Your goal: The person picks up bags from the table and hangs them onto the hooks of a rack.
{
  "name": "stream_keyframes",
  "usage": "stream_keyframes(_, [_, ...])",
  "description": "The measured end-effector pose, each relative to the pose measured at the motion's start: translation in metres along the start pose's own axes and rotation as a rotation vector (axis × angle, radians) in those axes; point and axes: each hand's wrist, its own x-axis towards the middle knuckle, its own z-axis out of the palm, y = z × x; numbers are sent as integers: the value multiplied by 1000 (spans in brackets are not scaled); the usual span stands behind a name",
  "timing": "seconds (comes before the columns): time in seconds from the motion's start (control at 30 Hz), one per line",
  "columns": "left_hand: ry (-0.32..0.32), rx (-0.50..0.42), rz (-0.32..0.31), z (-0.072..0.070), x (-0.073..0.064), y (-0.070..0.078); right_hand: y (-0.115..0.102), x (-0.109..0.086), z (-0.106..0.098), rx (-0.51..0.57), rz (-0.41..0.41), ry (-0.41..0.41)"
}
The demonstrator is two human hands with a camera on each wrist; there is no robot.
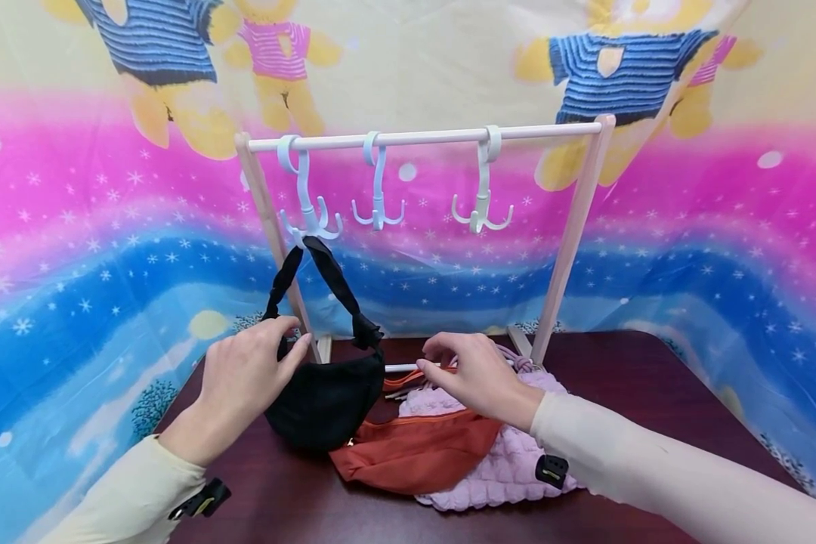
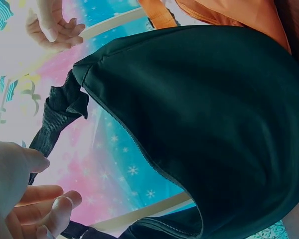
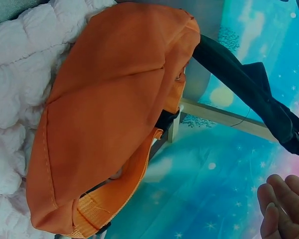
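One maroon table point(image 1: 632, 408) beneath black bag point(image 1: 326, 404); snowflake-patterned cloth point(image 1: 421, 264) behind.

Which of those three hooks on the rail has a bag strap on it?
The leftmost hook: the strap of the black bag is on it. The middle hook and the rightmost hook carry nothing.

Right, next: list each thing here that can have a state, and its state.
Black bag: hung by its strap from left hook
Left hook: bearing the strap
Middle hook: bare
Right hook: bare
Orange bag: lying partly on pink bag
Pink bag: on table, partly covered
Rack: standing
Left hand: beside strap, loosely curved
Right hand: loosely curved, holding nothing
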Motion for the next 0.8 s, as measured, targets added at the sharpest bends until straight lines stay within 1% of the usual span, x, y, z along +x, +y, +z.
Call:
stream_keyframes(0.1, [1,0,7,0,0,1,0,-1,0,-2,-2,0])
stream_keyframes(0.27, [-7,1,18,0,-2,4,0,-3,-1,0,21,-18])
stream_keyframes(0.53, [-17,0,26,1,-5,7,2,-8,0,1,43,-22])
stream_keyframes(0.8, [-9,-9,36,4,-7,9,5,-9,2,-19,11,-7])
